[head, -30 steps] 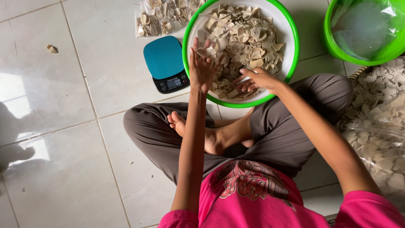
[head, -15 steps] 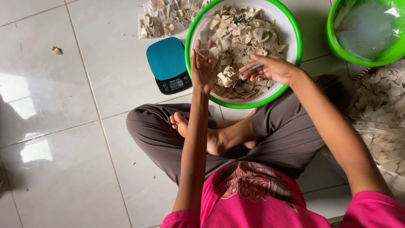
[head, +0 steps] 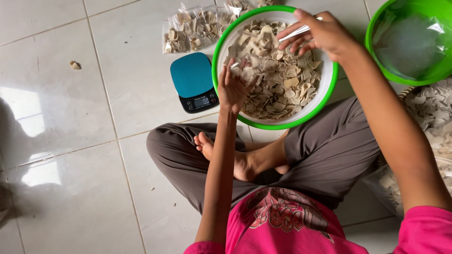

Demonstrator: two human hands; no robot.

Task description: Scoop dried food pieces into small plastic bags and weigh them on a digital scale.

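Chips [head: 278, 80], pale and flat, fill the green-rimmed bowl [head: 329, 91] at 12 o'clock, just beyond the crossed legs. Left hand [head: 234, 87] is open, palm up, at the bowl's 9 o'clock edge with a few chips on it. Right hand [head: 320, 33] hovers at the bowl's 1 o'clock, fingers pinching a clear bag [head: 296, 32]. Scale [head: 194, 81] sits at the bowl's 9 o'clock; a second bowl [head: 414, 42] at 2.

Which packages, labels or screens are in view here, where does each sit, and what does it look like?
Clear plastic bags: on the floor tiles beyond the scale, small, filled with pale chips.
Scale screen: small grey rectangle on the teal scale's black front edge, left of the white green-rimmed bowl.
Large clear bag: at the right edge, holding pale chips.
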